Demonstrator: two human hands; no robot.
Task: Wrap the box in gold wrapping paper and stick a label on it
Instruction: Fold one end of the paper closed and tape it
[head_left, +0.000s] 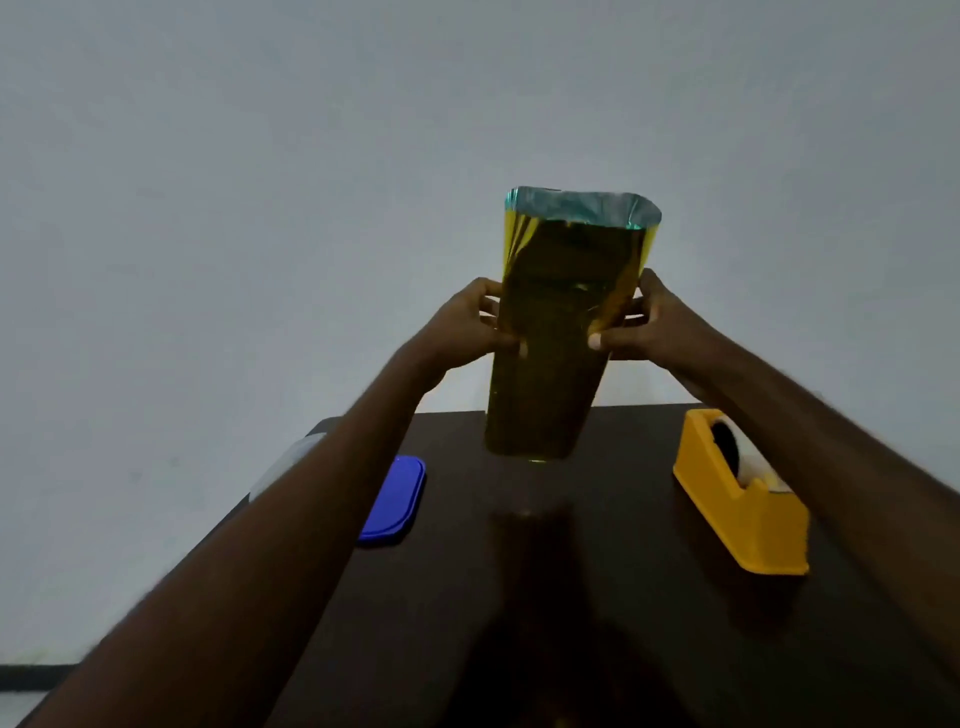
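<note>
The box (550, 338), already sheathed in gold wrapping paper (519, 244), stands on end at the far middle of the dark table (597, 597), tilted a little with its top leaning away from us. We can see the paper reaching past the box's upper end as an open sleeve, its silvery inside showing at the rim. Our left hand (467, 327) grips the left edge about halfway up, thumb on the near face and fingers curled behind. Our right hand (636, 325) grips the right edge at the same height, thumb pressing the front. To the right on the table sits a yellow tape dispenser (737, 504), well apart from the box. To the left lies a blue lid (395, 501), with a pale object (285, 465) beyond our left forearm, too blurred to name.
</note>
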